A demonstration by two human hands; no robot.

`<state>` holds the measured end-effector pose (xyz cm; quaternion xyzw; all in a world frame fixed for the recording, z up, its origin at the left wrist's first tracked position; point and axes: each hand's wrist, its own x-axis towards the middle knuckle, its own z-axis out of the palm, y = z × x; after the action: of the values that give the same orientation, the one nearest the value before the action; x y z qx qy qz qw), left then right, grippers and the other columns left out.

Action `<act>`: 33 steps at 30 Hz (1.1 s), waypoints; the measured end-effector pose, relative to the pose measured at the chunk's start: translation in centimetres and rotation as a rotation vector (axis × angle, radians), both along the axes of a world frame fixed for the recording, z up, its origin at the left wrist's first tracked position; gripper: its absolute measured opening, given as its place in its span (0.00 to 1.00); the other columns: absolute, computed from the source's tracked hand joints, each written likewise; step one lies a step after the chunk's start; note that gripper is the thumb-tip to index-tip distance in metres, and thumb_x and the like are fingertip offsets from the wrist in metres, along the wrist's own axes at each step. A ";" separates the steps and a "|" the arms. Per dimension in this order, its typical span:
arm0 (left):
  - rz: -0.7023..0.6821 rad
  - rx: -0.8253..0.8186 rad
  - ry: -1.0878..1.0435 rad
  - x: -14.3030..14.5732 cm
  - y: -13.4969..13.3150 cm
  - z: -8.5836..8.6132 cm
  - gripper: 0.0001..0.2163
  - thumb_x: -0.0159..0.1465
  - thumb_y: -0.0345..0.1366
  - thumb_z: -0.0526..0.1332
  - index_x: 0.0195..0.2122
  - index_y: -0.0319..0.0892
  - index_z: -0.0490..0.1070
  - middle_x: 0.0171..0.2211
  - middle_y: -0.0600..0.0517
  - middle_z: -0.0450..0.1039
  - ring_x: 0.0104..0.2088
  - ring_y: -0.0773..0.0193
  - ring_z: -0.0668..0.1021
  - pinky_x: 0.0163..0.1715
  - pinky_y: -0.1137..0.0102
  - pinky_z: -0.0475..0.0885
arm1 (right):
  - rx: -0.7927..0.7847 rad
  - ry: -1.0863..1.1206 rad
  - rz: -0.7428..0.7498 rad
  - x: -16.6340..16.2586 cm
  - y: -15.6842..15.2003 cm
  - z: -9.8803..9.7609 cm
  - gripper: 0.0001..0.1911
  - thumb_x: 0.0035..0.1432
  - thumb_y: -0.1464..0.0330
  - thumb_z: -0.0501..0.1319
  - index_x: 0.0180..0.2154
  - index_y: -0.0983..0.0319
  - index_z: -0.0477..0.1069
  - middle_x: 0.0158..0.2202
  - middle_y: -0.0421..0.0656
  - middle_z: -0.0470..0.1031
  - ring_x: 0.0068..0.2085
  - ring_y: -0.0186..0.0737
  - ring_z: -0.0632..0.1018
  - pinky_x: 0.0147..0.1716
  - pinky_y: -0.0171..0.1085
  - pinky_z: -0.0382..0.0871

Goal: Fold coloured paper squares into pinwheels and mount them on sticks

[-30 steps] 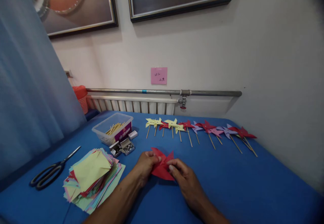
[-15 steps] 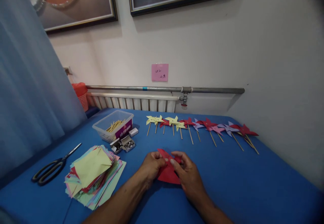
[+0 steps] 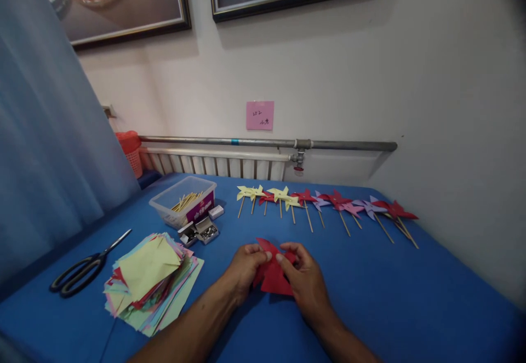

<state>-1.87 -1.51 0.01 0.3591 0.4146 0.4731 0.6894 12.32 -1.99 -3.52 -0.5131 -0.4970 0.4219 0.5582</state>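
A piece of red paper (image 3: 274, 280), cut and partly folded toward its middle, is held between my two hands above the blue table. My left hand (image 3: 245, 270) pinches its left side, thumb on top near the centre. On the other side, my right hand (image 3: 302, 272) grips the paper between thumb and fingers, with a corner bent over. Left of my hands lies a messy stack of coloured paper squares (image 3: 148, 270), a yellow sheet on top. Finished paper pinwheels on sticks (image 3: 337, 201) lie in a row beyond my hands, in yellow, red, pink and purple.
A clear plastic box (image 3: 184, 201) holds thin wooden sticks. Beside it, small open boxes of metal pins (image 3: 206, 231) sit near a closed white box (image 3: 216, 212). Black-handled scissors (image 3: 88, 267) lie at far left. A blue curtain (image 3: 61, 116) hangs along the left edge.
My left thumb has pressed further over the red paper's centre, and its left part now appears folded inward, with a notch at the lower left. My right hand has barely moved.
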 end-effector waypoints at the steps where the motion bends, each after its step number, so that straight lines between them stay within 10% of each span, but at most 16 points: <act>1: 0.004 0.000 0.002 0.0 0.0 0.0 0.12 0.44 0.37 0.71 0.21 0.40 0.68 0.19 0.55 0.70 0.20 0.70 0.69 0.25 0.72 0.61 | 0.005 -0.005 -0.005 0.0 0.1 -0.2 0.22 0.51 0.50 0.68 0.41 0.58 0.73 0.22 0.34 0.69 0.22 0.37 0.69 0.23 0.35 0.65; 20: 0.042 0.039 0.174 0.2 0.1 -0.7 0.17 0.42 0.40 0.74 0.19 0.42 0.64 0.14 0.58 0.63 0.16 0.73 0.61 0.20 0.73 0.54 | 0.008 -0.052 0.008 0.2 -0.1 0.0 0.21 0.53 0.54 0.67 0.46 0.57 0.74 0.27 0.39 0.76 0.26 0.41 0.74 0.25 0.37 0.69; 26: 0.192 -0.013 0.042 -0.2 0.8 -1.0 0.15 0.41 0.39 0.73 0.23 0.41 0.68 0.18 0.56 0.69 0.18 0.70 0.67 0.22 0.73 0.60 | 0.031 0.057 0.146 0.1 -0.9 1.2 0.26 0.55 0.58 0.65 0.55 0.56 0.70 0.47 0.47 0.79 0.46 0.47 0.80 0.46 0.44 0.76; 33: 0.305 0.000 -0.016 -0.4 0.9 -0.9 0.14 0.44 0.36 0.72 0.22 0.42 0.65 0.17 0.58 0.67 0.18 0.71 0.67 0.22 0.74 0.62 | 0.208 -0.350 0.237 -0.3 -2.6 2.1 0.21 0.52 0.69 0.67 0.49 0.53 0.74 0.56 0.45 0.73 0.57 0.50 0.74 0.58 0.48 0.66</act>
<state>-2.30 -0.58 -0.92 0.2882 0.4590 0.5749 0.6130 12.00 -4.57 -1.39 -0.4562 -0.6837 0.3355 0.4603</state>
